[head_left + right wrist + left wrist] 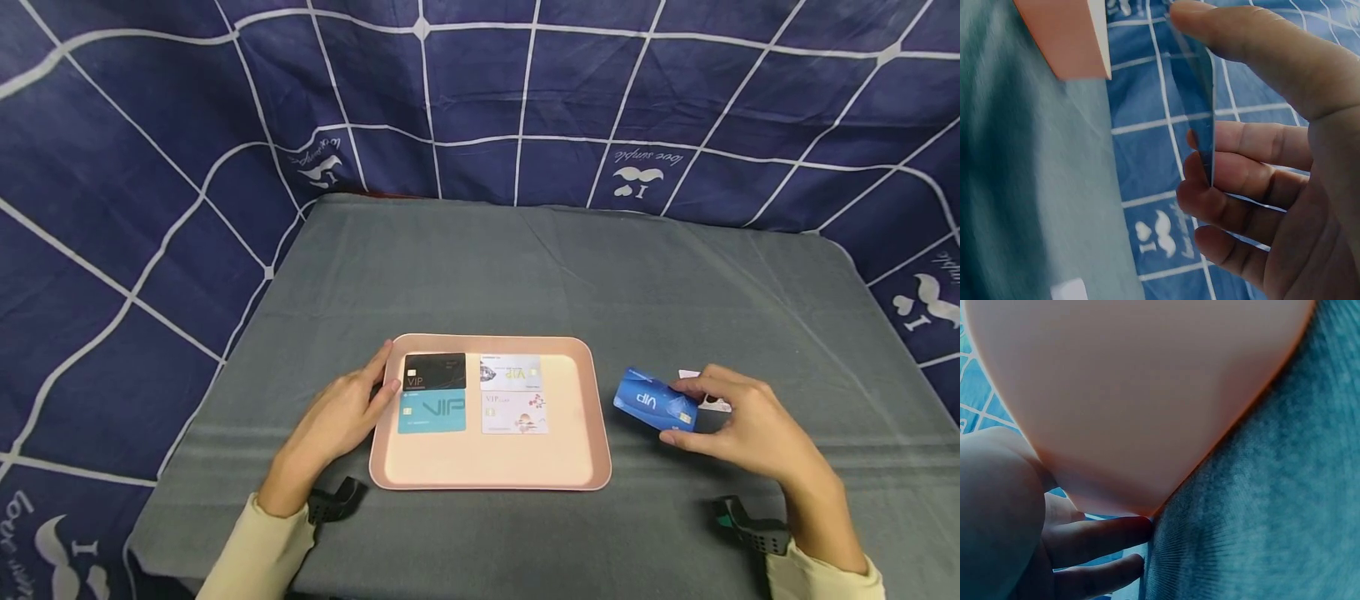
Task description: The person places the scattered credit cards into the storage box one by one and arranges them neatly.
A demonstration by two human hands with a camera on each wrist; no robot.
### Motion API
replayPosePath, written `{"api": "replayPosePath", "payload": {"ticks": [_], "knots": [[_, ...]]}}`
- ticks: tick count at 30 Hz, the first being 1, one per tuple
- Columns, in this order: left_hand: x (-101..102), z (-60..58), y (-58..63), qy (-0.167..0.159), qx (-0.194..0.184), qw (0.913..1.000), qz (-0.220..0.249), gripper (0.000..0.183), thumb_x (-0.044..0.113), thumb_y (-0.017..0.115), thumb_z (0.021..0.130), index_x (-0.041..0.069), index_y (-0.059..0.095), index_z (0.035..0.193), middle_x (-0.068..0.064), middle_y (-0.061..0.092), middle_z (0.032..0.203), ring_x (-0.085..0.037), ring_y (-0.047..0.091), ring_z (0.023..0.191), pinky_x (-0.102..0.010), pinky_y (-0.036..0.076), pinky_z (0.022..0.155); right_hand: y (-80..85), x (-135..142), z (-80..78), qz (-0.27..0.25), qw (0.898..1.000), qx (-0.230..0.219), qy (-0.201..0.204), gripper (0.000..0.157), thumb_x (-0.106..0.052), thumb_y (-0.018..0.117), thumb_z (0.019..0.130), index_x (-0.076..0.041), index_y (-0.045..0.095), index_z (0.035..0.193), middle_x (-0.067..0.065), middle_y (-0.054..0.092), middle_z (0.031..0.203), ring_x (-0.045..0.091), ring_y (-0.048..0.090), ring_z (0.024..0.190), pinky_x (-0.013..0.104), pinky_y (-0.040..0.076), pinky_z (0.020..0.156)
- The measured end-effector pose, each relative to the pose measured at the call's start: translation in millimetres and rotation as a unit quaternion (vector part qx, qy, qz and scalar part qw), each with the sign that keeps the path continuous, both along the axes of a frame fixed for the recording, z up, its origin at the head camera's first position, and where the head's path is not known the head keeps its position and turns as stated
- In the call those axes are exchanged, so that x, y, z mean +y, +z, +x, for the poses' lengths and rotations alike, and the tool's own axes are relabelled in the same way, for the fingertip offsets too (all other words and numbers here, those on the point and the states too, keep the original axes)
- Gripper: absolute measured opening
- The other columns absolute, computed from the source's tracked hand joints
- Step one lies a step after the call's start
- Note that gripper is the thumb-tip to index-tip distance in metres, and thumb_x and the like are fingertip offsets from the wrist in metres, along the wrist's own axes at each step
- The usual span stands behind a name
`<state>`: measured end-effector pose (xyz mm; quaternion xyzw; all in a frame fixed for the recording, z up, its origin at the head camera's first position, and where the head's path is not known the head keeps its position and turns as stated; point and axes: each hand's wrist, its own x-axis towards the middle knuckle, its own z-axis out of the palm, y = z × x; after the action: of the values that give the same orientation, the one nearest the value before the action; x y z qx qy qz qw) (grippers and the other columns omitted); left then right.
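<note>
My right hand (738,421) pinches a blue VIP card (648,398) between thumb and fingers, tilted, just right of the tray. In the right wrist view the blue card (1200,106) shows nearly edge-on. A white card (718,406) lies on the cloth behind the right fingers, partly hidden. At the left side of the pink tray (487,462), my left hand (341,417) holds the rim, thumb over it and fingers along the outer wall. Inside lie a black card (435,371), a teal card (432,412), a silver-white card (510,372) and a pale pink card (513,413).
Grey cloth (480,275) covers the table. Blue checked fabric (480,92) hangs behind it and at both sides. Dark wrist-worn devices (337,500) sit by both sleeves.
</note>
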<state>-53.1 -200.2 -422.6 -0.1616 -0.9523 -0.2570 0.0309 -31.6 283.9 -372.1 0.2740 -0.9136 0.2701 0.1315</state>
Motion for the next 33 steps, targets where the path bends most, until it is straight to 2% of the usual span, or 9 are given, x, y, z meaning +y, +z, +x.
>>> {"api": "replayPosePath", "payload": {"ticks": [12,21,27,33], "knots": [[-0.1,-1.8,2.2,-0.006,0.006,1.0000,-0.005,0.060,0.021,0.059,0.100,-0.004,0.036,0.150,-0.028,0.062,0.123,-0.042,0.064,0.105,-0.057,0.049,0.084,-1.3,-26.9,-9.2,-0.009,0.997,0.014,0.072,0.051,-0.026,0.097,0.055,-0.011,0.075,0.098,-0.016,0.056,0.084,0.001,0.056,0.069,0.016,0.043,0.062],[0.5,1.1,2.1,0.000,-0.005,1.0000,-0.003,0.060,0.021,0.059,0.100,-0.004,0.036,0.150,-0.028,0.061,0.127,-0.042,0.063,0.108,-0.057,0.048,0.087,-0.9,-48.8,-14.0,-0.003,0.995,-0.008,0.100,0.051,-0.028,0.095,0.059,-0.009,0.075,0.101,-0.015,0.052,0.083,0.000,0.050,0.071,0.016,0.040,0.059],[0.2,1.6,1.7,0.001,-0.004,1.0000,-0.005,0.060,0.021,0.059,0.100,-0.005,0.036,0.150,-0.028,0.061,0.127,-0.042,0.063,0.109,-0.057,0.048,0.087,-0.1,-57.9,-16.5,-0.010,0.993,-0.004,0.115,0.048,-0.030,0.093,0.064,-0.008,0.075,0.102,-0.013,0.051,0.082,0.005,0.051,0.068,0.017,0.039,0.058],[0.5,1.6,1.9,0.004,-0.005,1.0000,-0.005,0.061,0.021,0.059,0.101,-0.004,0.035,0.150,-0.028,0.060,0.128,-0.042,0.062,0.110,-0.057,0.047,0.087,2.5,-65.4,-20.2,0.002,0.992,-0.003,0.124,0.047,-0.035,0.091,0.067,-0.009,0.075,0.103,-0.013,0.050,0.081,0.004,0.049,0.067,0.015,0.038,0.059]]}}
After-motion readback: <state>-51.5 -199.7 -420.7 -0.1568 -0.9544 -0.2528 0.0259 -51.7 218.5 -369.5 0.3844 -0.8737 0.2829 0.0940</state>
